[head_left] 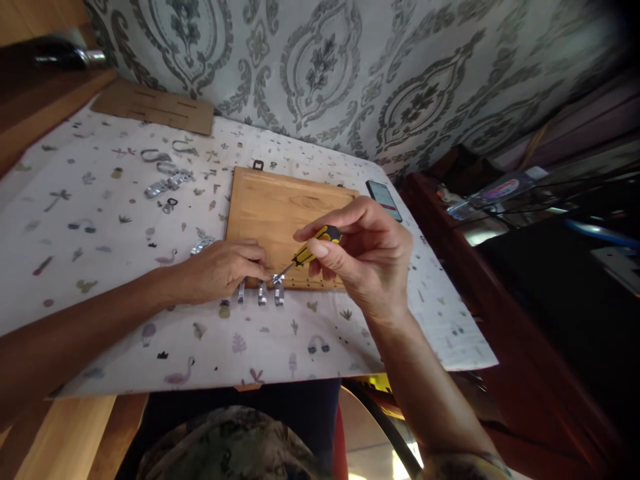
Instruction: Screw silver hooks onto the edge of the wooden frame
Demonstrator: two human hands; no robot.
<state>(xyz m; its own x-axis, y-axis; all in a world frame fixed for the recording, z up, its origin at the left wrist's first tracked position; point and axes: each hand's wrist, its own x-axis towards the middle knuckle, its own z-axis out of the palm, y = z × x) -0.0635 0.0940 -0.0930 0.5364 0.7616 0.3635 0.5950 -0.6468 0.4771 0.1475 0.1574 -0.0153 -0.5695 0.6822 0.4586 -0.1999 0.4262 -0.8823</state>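
Observation:
A yellow and black screwdriver (pixel 313 246) is pinched in my right hand (pixel 373 257), its thin shaft slanting down to the left. The tip meets a shiny metal hook (pixel 279 291) at the near edge of a wooden board (pixel 280 207). My left hand (pixel 225 270) lies over the board's near left corner, fingers bent and together, a fingertip against that hook's upper end. Two more metal hooks, one of them a curved hook (pixel 261 293), hang along the same edge, partly under my left hand. The left thumb is hidden.
Loose metal hooks (pixel 169 180) and small dark hangers (pixel 170 205) lie on the patterned tablecloth (pixel 110 253) at left. Cardboard (pixel 155 110) sits at the back left. Behind the board's right side is a phone (pixel 384 200). A patterned curtain (pixel 320 67) borders the table.

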